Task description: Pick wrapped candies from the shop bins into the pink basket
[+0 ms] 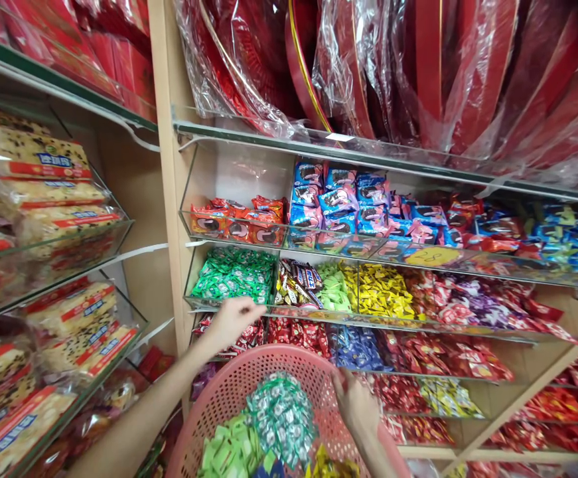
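My left hand (236,323) is raised just in front of the shelf edge, below the bin of green-wrapped candies (233,273). Its fingers are curled together, and I cannot see whether anything is in them. A pink perforated plastic basket (209,405) is tilted toward me, with my right hand (357,401) closed over its right rim. Inside the basket lie a pile of shiny green-and-clear wrapped candies (283,418), light green packets (231,446), some yellow-wrapped candies (331,465) and a bit of blue wrapper.
Glass-fronted shelves hold brown candy packets (298,279), yellow candies (383,292), blue candies (358,348) and blue-pink cookie packs (338,199). A shelf of bagged puffed-rice bars (44,159) stands close on the left. Plastic-wrapped red items (368,66) hang over the top shelf's edge.
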